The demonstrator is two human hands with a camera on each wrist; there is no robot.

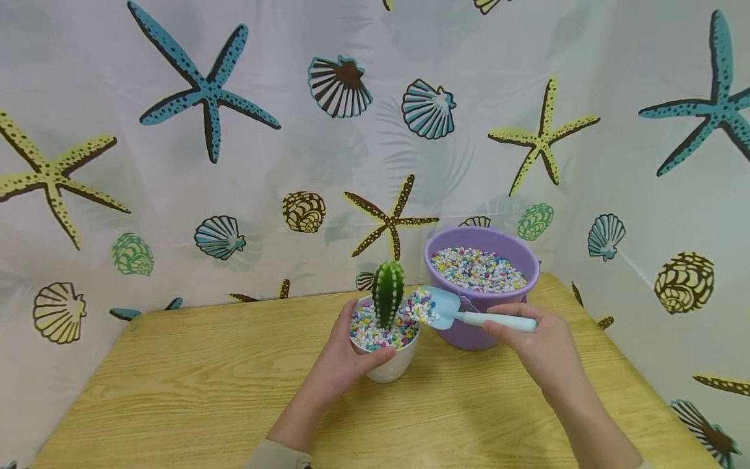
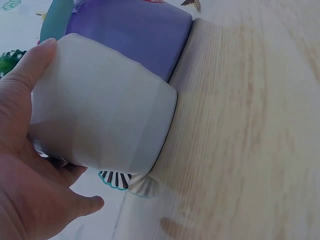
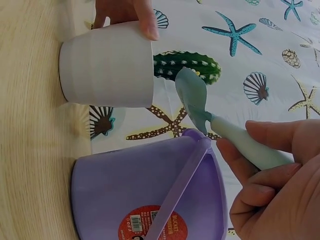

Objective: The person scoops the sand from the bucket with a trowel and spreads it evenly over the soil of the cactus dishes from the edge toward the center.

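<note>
- The left hand [image 1: 342, 361] wraps its fingers and thumb around the white pot [image 1: 388, 365], which stands on the tabletop [image 1: 193, 384]; the thumb lies along the near rim.
- A green cactus [image 1: 388, 293] stands upright in the pot, with colored pebbles [image 1: 369, 333] packed around it nearly to the rim.
- The right hand [image 1: 539, 348] has its fingers curled around the handle of 1 pale blue scoop [image 1: 445, 309]; the blade, heaped with pebbles, hangs over the pot's right edge.
- The purple bucket [image 1: 480, 286], full of pebbles, stands just behind and to the right, close beside the pot.
- Risk: the pot looks almost full, so a fast tip could send pebbles over the rim onto the tabletop.
- Risk: the blade sits close to the cactus; a nudge could tilt it, or spines could catch a finger.
</note>
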